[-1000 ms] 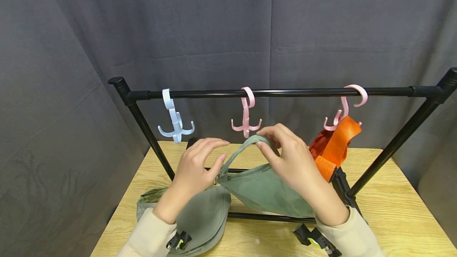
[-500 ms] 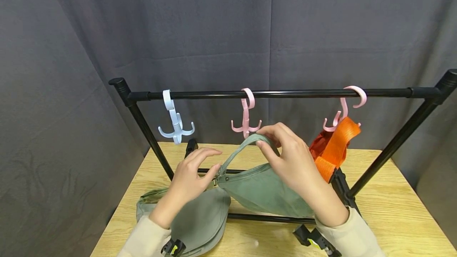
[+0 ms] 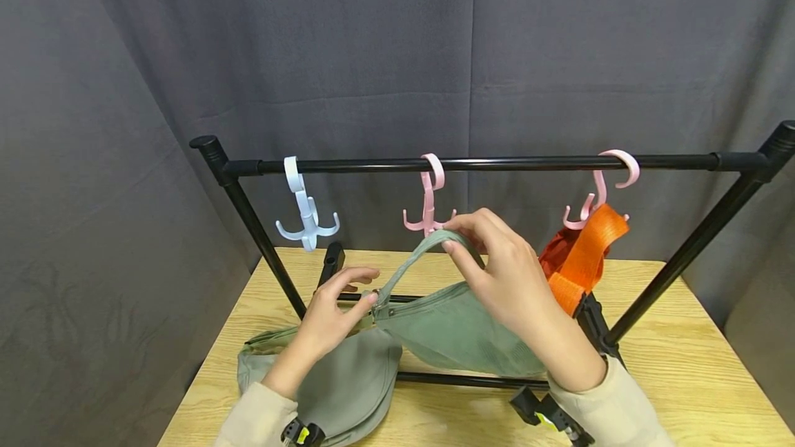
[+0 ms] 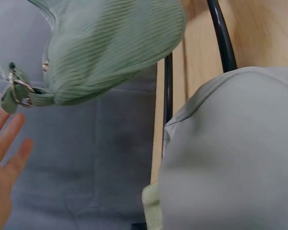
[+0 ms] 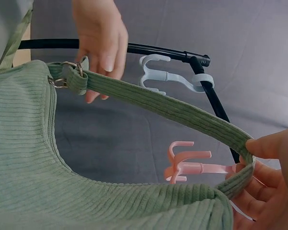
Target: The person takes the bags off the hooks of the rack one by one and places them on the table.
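A green corduroy shoulder bag (image 3: 459, 330) hangs in the air by its strap (image 5: 173, 106). My right hand (image 3: 506, 274) pinches the top of that strap between thumb and fingers, just below the middle pink hook (image 3: 428, 202). My left hand (image 3: 329, 316) is beside the metal rings (image 4: 20, 90) at the strap's left end, its fingers apart and not closed around anything; whether the thumb touches the rings is hard to tell. Under the left forearm, a grey-green bag (image 3: 354, 378) with a rounded flap lies on the wooden table (image 3: 459, 419).
A black rack's top bar (image 3: 528, 163) spans the view. On it hang a light blue hook (image 3: 306, 212) at left and another pink hook (image 3: 601, 188) at right, which bears an orange-strapped bag (image 3: 580, 261). A lower black bar (image 3: 466, 380) crosses behind the bags.
My left hand has moved down and slightly left, along the strap's ring end. The right hand has shifted slightly up and left with the strap still pinched.
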Demonstrator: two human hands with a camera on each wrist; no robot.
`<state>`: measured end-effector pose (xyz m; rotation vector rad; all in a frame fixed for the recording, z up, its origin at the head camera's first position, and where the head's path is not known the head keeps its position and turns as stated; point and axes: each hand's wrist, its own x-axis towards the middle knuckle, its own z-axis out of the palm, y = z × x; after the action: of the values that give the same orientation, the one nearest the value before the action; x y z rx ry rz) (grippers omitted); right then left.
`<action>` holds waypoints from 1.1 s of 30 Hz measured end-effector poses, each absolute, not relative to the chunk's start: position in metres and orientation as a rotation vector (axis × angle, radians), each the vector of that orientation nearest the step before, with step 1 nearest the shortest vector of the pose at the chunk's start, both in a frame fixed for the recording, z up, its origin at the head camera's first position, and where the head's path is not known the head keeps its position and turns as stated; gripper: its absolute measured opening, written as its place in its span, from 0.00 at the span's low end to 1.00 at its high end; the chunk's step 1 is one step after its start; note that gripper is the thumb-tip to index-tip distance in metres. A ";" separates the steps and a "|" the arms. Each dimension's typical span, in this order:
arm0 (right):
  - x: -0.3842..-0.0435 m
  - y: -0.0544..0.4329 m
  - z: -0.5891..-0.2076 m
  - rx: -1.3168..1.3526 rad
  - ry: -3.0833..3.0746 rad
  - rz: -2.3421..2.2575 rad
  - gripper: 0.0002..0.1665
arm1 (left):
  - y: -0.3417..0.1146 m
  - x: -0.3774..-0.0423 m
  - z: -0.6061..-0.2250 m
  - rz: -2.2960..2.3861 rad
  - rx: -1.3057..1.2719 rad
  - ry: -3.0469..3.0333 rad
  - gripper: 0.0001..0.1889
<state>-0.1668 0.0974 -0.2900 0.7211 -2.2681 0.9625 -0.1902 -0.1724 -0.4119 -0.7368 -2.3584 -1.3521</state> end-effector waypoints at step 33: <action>-0.165 0.095 -0.281 0.762 -2.230 0.944 0.12 | -0.162 -0.184 -0.446 -1.829 -0.498 -2.567 0.19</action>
<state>-0.1649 0.0946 -0.2810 0.7619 -2.2299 0.9436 -0.1842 -0.1618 -0.4457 -0.4981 -2.5672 -1.8286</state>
